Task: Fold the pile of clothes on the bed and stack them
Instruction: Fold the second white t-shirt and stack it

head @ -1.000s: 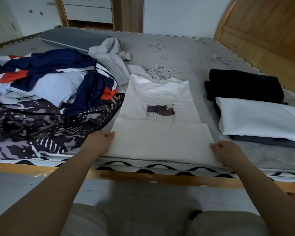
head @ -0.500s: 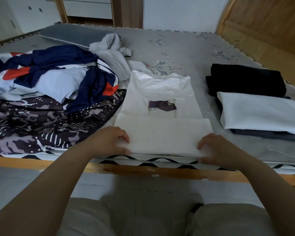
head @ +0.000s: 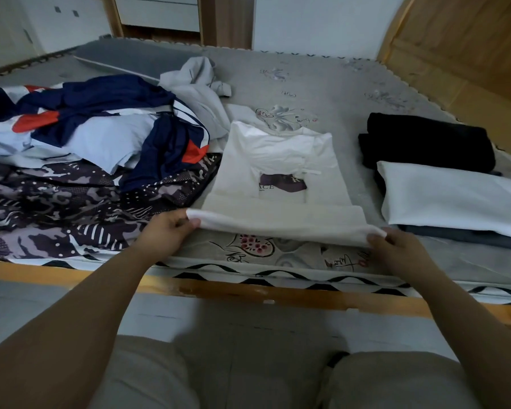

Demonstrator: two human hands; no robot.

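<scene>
The fingers (head: pixel 194 223) of the left hand (head: pixel 163 233) curl around the near left corner of the white T-shirt (head: pixel 281 178), thumb side up against the cloth, pinching the folded edge. The right hand (head: pixel 396 249) pinches the near right corner the same way, its thumb on the underside of the hem. Between the two hands the near edge of the shirt is raised off the bed (head: pixel 322 93), so that the printed floral pattern of the grey mattress cover shows beneath it. The far part of the shirt lies flat, sleeves folded in, with a dark purple print and lettering on its chest.

To the left of the shirt lies the unfolded pile: a navy, white and red garment (head: pixel 101 128) on top of a dark camouflage-patterned cloth (head: pixel 71 208), with a pale grey hooded garment (head: pixel 198 90) crumpled at the far side and touching the shirt's upper left corner. To the right, apart from the shirt, sits the stack of folded clothes: a folded white garment (head: pixel 460 199) over a dark grey one (head: pixel 469 236), and a folded black garment (head: pixel 428 140) behind them. The bed's wooden frame (head: pixel 248 289) runs along the near edge, and the person's knees in light trousers (head: pixel 160 376) show below.
</scene>
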